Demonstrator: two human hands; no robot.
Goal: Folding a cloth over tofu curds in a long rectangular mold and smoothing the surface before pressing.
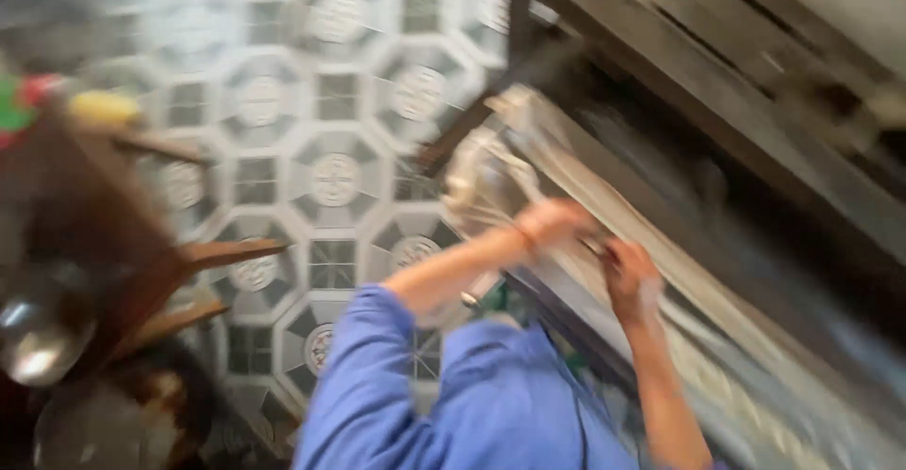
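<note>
Centre frame, our left hand (557,223) and right hand (630,276) rest on a long silvery metal sheet (679,338), grip blurred beyond telling; it looks stiff, slick and sharp-edged, best held at the rim.

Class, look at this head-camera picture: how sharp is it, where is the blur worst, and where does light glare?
Head view: the whole frame is smeared by motion blur; both the left hand and right hand are soft, so their grip cannot be read. The streaking is worst on the metal rack at right. The patterned floor tiles stay readable. A bright glint shows on the metal bowl at left.

open tiled floor (311,140) left, dark wooden frame (717,83) right
</note>
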